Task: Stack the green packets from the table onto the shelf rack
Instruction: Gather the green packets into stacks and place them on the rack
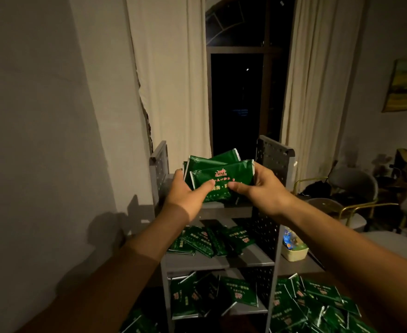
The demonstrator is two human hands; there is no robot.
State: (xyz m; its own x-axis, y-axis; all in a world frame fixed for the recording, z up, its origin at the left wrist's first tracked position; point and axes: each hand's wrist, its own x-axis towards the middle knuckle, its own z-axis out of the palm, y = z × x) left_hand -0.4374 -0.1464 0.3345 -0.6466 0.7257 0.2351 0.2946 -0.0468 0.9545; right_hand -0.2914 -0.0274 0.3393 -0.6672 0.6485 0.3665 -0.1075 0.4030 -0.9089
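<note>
A bundle of green packets (218, 175) with red print is held up at the top level of the grey shelf rack (273, 159). My left hand (185, 195) grips the bundle's left side and my right hand (257, 186) grips its right side, thumbs on the front packet. Several green packets (212, 240) lie on the rack's middle shelf, and more packets (236, 294) lie on the lower shelf. A loose heap of green packets (313, 306) covers the table at the lower right, with a few packets (135, 323) at the lower left.
A small pale tub (294, 251) with colourful items stands on the table just right of the rack. A wall is close on the left. Curtains and a dark window are behind the rack. Chairs (351, 186) with gold frames stand at the right.
</note>
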